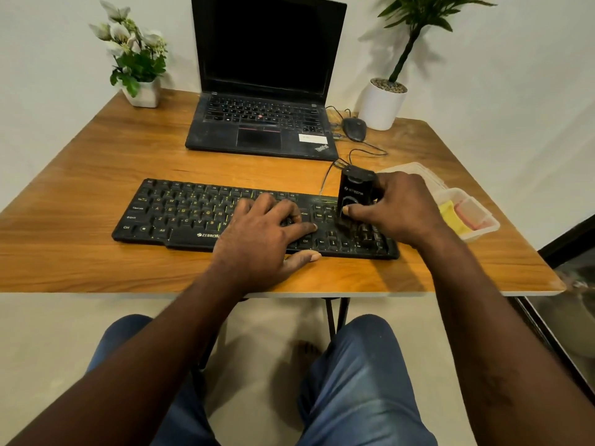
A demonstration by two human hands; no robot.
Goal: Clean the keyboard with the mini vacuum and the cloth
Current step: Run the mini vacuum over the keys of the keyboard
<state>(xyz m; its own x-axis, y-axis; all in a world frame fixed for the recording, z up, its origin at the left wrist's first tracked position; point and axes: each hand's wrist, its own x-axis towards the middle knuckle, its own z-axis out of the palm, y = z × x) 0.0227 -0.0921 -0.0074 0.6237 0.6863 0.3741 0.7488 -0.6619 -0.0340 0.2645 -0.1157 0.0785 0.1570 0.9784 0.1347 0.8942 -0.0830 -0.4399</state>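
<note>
Both bare forearms reach forward from the near edge. The left hand (257, 235) lies flat, fingers spread, pressing the keyboard (180, 214); the right hand (401, 210) curls around an upright mini vacuum (354, 189), thumb on its front.

We look down on a wooden table (96, 194) with a pale edge. A black keyboard (180, 214) lies flat near the front edge, its long side parallel to that edge. Behind it, toward the back, we find an open black laptop (260, 123). At the back left corner stands a white pot of flowers (145, 93); at the back right stands a round white plant pot (381, 104), with a black mouse (354, 128) just beside it. A thin dark cable (367, 152) trails across the wood near the mouse. A clear plastic container (479, 226) sits at the right edge, near the keyboard's right end
</note>
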